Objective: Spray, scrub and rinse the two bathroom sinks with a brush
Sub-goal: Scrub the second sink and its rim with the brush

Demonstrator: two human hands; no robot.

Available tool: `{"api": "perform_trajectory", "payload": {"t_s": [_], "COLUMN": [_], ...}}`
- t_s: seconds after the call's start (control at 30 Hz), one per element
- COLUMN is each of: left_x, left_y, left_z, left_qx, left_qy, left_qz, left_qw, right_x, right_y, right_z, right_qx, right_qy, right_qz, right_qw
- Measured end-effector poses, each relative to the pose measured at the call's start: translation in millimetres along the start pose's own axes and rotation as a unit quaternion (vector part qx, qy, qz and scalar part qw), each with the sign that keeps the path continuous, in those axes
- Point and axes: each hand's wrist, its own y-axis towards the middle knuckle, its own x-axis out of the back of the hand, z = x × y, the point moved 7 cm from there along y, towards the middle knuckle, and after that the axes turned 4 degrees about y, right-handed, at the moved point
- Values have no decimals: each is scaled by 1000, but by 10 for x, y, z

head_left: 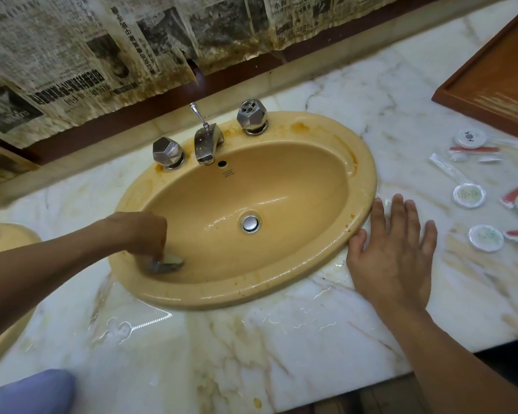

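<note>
A tan oval sink [362, 186] is set in a white marble counter [251, 348]. It has a chrome faucet [207, 141], two faceted chrome knobs [166, 152] [251, 116] and a shut chrome drain plug [250, 223]. My left hand [141, 234] reaches into the basin's near-left side and grips a small scrubbing brush [169, 262], blurred, pressed against the basin wall. My right hand [393, 249] lies flat with fingers spread on the wet counter, touching the sink's right rim. A second tan sink [3, 237] shows only its edge at the far left.
Wrapped round toiletries [468, 195] and red-and-white packets [473, 150] lie on the counter at the right. A brown wooden tray [491, 79] sits at the back right. Old newspaper [102, 55] covers the wall behind. Water pools on the counter front. A blue object [27, 392] is at bottom left.
</note>
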Motion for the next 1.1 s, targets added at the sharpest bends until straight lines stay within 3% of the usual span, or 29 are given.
{"api": "perform_trajectory", "payload": {"t_s": [0.07, 0.2, 0.27, 0.37, 0.43, 0.6, 0.8, 0.97, 1.1], "left_x": [93, 313, 172, -33, -43, -105, -107, -34, -152], "left_y": [-29, -51, 5, -14, 4, 161, 291, 515, 523], "left_z": [120, 241, 49, -235, -148, 149, -682, -392, -805], "left_qx": [22, 98, 48, -57, -72, 10, -92, 28, -99], "left_qy": [18, 86, 73, -59, -133, -92, -201, -187, -283], "left_qz": [-4, -127, -96, -1, 31, -54, -76, -199, -119], "left_qw": [1000, 983, 992, 997, 988, 994, 972, 962, 947], "right_x": [4, 10, 11, 16, 15, 16, 6, 2, 0], "right_y": [0, -4, -3, 1, 0, -6, -6, -9, -6], "right_z": [-3, -1, 6, 9, 7, 9, 2, 0, 4], "right_qx": [0, 2, 3, 4, 4, 6, 8, 10, 10], "right_qy": [1, 2, 3, 1, 2, 9, 0, 1, -3], "right_qz": [-2, -5, -5, -5, -4, -12, -8, -9, -6], "right_qw": [1000, 1000, 1000, 1000, 1000, 1000, 1000, 1000, 1000]}}
